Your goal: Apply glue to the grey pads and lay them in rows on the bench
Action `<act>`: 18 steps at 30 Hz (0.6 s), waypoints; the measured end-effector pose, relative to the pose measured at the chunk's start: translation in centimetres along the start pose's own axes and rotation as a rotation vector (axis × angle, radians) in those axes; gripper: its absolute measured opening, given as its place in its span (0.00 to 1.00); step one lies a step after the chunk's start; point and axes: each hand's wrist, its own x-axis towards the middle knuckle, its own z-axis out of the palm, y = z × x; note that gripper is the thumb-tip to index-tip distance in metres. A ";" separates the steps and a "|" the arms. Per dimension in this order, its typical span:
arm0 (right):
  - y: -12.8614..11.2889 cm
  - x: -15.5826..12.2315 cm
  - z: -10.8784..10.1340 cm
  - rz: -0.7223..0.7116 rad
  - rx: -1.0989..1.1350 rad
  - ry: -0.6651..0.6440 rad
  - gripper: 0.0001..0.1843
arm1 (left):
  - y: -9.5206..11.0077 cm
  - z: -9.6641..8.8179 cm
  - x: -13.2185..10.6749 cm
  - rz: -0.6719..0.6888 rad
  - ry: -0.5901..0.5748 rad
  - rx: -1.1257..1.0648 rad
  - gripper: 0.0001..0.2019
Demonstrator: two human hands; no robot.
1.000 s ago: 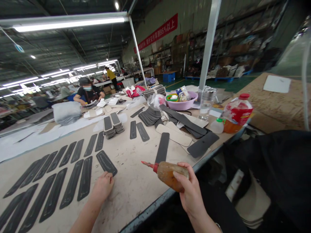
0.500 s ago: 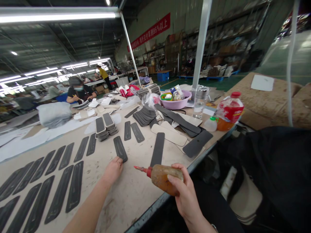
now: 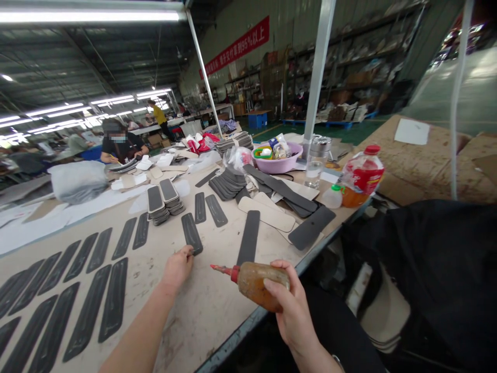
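My right hand (image 3: 293, 305) is wrapped round a squeeze bottle (image 3: 258, 285) of amber liquid, probably glue. The bottle lies on its side in the air, its red nozzle pointing left. My left hand (image 3: 178, 267) has its fingers closed at the near end of a dark grey strip (image 3: 191, 233) with rounded corners, which lies on the table; wet-looking shiny lines run along the strip. A plain dark strip (image 3: 249, 235) rests just beyond the bottle. Two more dark strips (image 3: 200, 207) lie behind the one at my left hand.
Rows of shiny-lined dark strips (image 3: 113, 298) cover the left of the table (image 3: 182, 331). Stacked pieces (image 3: 165, 202), a lilac basin (image 3: 277, 163), a glass jar (image 3: 316, 168) and a red-labelled bottle (image 3: 363, 176) stand farther back. A person (image 3: 122, 142) sits across the table.
My view has turned slightly, so the scene sits a little farther left. Both hands keep their holds, and the bottle is still in my right hand.
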 end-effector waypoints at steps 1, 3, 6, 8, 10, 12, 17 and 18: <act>0.0 0.0 0.0 -0.009 -0.003 0.002 0.24 | -0.1 0.0 0.1 -0.030 0.018 -0.025 0.13; -0.1 0.2 -0.1 -0.017 0.001 0.007 0.24 | -0.5 -0.2 0.0 -0.089 0.062 -0.072 0.12; -0.7 0.5 -0.2 -0.011 0.058 0.053 0.25 | -0.3 -0.7 -0.9 -0.150 0.154 -0.124 0.11; -1.2 0.8 -0.2 -0.011 0.111 0.098 0.25 | 1.0 -0.6 -1.9 -0.127 0.195 -0.165 0.14; -1.7 1.2 -0.3 -0.031 0.159 0.149 0.24 | 3.4 -0.1 -3.1 -0.026 0.175 -0.225 0.17; -2.0 1.7 -0.6 -0.052 0.195 0.194 0.21 | 6.8 0.9 -4.2 0.122 0.104 -0.288 0.17; -1.9 2.3 -1.4 -0.064 0.204 0.259 0.17 | 13.6 3.2 -4.7 0.381 -0.022 -0.336 0.12; -1.9 2.3 -1.4 -0.062 0.197 0.256 0.17 | 14.2 3.4 -4.5 0.404 -0.032 -0.331 0.12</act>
